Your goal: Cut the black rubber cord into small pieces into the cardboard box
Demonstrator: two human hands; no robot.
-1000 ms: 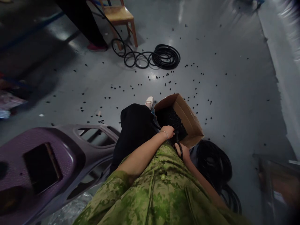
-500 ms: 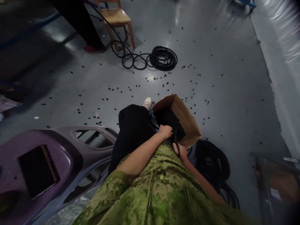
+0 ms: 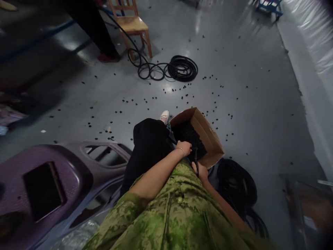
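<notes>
My left hand (image 3: 184,148), a thin bracelet at its wrist, is closed around a black hose that comes in from the left over my leg. Just below and to the right, my right hand (image 3: 201,171) is closed on a bent length of black hose (image 3: 196,163). Both hands are at the near edge of an open cardboard box (image 3: 209,133). Inside it lies a heap of small black pieces (image 3: 187,133). The fingertips are partly hidden, and whether both hands hold the same hose I cannot tell.
Small black pieces are scattered over the grey floor. A coiled black hose (image 3: 183,68) lies ahead by a wooden chair (image 3: 132,26); more coils (image 3: 236,184) lie right. At left stands a purple plastic stool (image 3: 70,173) with a phone (image 3: 43,191) on it. A person's leg (image 3: 96,31) is beyond.
The view has shifted slightly, so everything sits a little lower in the picture. Both hands keep their hold beside the box; the hose at the right hand has straightened slightly.
</notes>
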